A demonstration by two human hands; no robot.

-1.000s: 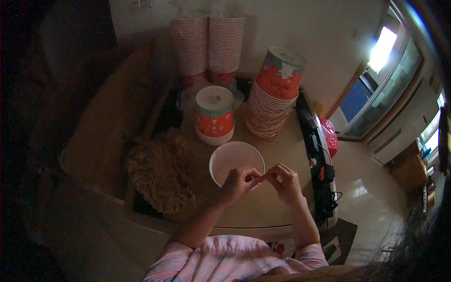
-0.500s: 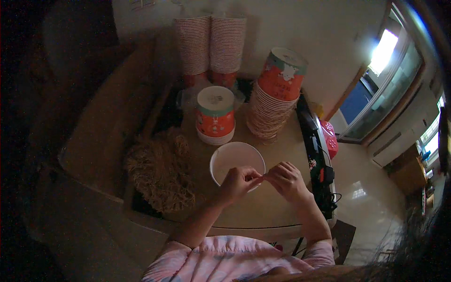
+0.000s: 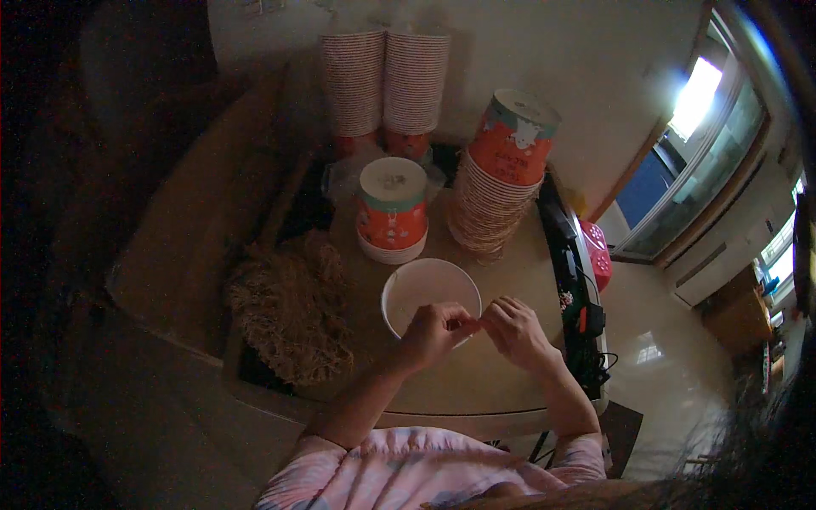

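A white paper bowl (image 3: 423,289) stands open on the table (image 3: 476,382) in front of me. My left hand (image 3: 433,333) and my right hand (image 3: 518,330) meet at the bowl's near rim, fingertips pinched together on something too small to make out. Just behind the bowl is a short stack of upturned red and white cups (image 3: 392,208). A heap of tan straw-like fibre (image 3: 293,306) lies to the left of the bowl.
A tall leaning stack of red printed bowls (image 3: 497,183) stands at the back right. Two tall stacks of striped cups (image 3: 387,81) rise against the wall. A dark device with cables (image 3: 574,280) runs along the table's right edge, beside a pink object (image 3: 597,252).
Both hands stay pinched together at the bowl's near rim, with only slight finger movement. The bowl and stacks have not moved.
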